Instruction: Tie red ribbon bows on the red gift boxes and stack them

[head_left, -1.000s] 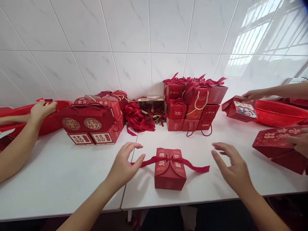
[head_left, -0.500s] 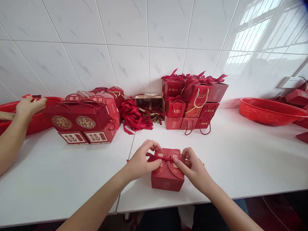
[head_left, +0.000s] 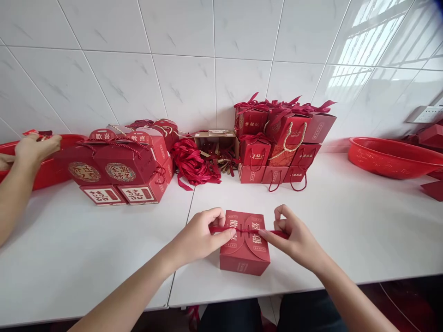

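A small red gift box (head_left: 244,251) with gold lettering stands on the white table in front of me. Its curved top flaps are folded together, and a dark red ribbon (head_left: 247,230) runs across them through the slots, knotted in the middle. My left hand (head_left: 204,233) pinches the ribbon at the box's left side, its thumb lying over the top. On the other side my right hand (head_left: 294,233) grips the ribbon's right part between thumb and curled fingers, drawn out beyond the box edge.
Behind are a loose ribbon pile (head_left: 194,161), an open carton (head_left: 219,150), stacked red boxes to the left (head_left: 114,168) and right (head_left: 284,143). Red basins stand far left (head_left: 51,170) and right (head_left: 391,157). A co-worker's hand (head_left: 36,147) holds small red packets over the left basin.
My right hand has moved right, away from the box, drawing the ribbon out straight. The knot looks smaller and flatter. My left hand stays on the ribbon at the left side.
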The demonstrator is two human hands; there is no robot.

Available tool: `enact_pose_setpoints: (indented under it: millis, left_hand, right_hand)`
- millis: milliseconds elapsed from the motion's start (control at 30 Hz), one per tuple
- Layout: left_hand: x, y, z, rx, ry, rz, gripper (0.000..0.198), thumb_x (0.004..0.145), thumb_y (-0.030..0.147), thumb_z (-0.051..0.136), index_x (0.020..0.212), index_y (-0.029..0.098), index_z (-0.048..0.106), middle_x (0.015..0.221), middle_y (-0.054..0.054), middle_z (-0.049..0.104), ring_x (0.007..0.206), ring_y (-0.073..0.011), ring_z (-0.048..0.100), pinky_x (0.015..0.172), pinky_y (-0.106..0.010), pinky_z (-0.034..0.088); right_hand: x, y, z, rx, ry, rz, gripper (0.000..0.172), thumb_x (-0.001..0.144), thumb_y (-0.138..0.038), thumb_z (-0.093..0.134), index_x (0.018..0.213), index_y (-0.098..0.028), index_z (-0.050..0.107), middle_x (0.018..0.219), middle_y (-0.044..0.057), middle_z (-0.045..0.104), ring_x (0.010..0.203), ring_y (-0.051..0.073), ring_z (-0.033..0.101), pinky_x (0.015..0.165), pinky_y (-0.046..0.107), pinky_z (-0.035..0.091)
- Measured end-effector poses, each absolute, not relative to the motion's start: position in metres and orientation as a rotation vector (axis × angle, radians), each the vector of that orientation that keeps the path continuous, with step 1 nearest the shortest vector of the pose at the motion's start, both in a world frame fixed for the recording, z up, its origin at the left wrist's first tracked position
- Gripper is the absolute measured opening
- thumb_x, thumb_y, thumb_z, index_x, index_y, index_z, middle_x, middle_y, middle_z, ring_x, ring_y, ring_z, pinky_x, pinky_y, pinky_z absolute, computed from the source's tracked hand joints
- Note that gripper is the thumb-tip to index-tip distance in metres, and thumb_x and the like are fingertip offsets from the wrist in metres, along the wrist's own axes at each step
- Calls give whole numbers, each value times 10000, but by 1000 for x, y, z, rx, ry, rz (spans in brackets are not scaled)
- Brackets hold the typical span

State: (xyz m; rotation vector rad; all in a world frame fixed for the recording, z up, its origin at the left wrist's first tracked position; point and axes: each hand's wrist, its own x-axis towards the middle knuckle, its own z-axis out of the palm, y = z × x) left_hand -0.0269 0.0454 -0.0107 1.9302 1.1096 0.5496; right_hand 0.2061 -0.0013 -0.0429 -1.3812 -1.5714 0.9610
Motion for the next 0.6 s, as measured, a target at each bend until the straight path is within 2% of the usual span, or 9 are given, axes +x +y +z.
enact_pose_setpoints:
  millis: [100, 167, 267, 367, 500, 600]
  left_hand:
    - [-33, 51, -8, 1968, 1110, 502, 337, 878, 462, 457, 667, 200, 433, 633, 53, 399, 590, -118, 384, 558, -235, 319]
    - [-39, 59, -5, 1949, 1154, 435, 366, 898, 468, 395, 654, 200, 444, 582, 52, 406, 550, -122, 394, 539, -236, 316]
    - [-50, 75, 5, 1885, 1134, 162, 278, 870, 406, 443, 747, 199, 583, 507, 44, 486, 496, -126, 415, 505, -230, 295]
    - [-55, 87, 14, 1799, 866, -66, 225, 828, 347, 531, 862, 211, 707, 477, 28, 534, 462, -120, 410, 493, -234, 291]
    - [-47, 89, 16, 1709, 604, 32, 261, 813, 390, 595, 927, 216, 753, 479, 8, 551, 437, -108, 396, 478, -249, 298]
    - [-33, 80, 11, 1661, 627, 199, 297, 798, 394, 608, 940, 181, 759, 472, -5, 569, 392, -83, 333, 411, -231, 240]
  right_hand:
    - [218, -8, -35, -1328, -1699, 876, 301, 873, -338, 540, 753, -235, 284, 591, -91, 267, 533, 90, 248, 482, 219, 237]
    - [225, -15, -29, -1304, -1877, 808, 280, 878, -261, 498, 677, -218, 308, 611, -61, 330, 556, 99, 301, 500, 231, 274]
    - [228, -21, -24, -1367, -2087, 654, 247, 850, -215, 515, 614, -195, 445, 700, -9, 484, 610, 115, 433, 558, 249, 369]
    - [222, -18, -30, -1529, -1982, 439, 234, 853, -270, 531, 641, -205, 607, 753, 18, 536, 591, 124, 504, 555, 273, 425]
    - [206, -2, -43, -1439, -1657, 98, 218, 828, -258, 549, 659, -196, 670, 683, 28, 521, 555, 134, 507, 497, 274, 429]
    - [195, 7, -42, -1282, -1556, 129, 238, 827, -245, 546, 625, -190, 659, 680, 37, 559, 563, 132, 517, 485, 260, 423]
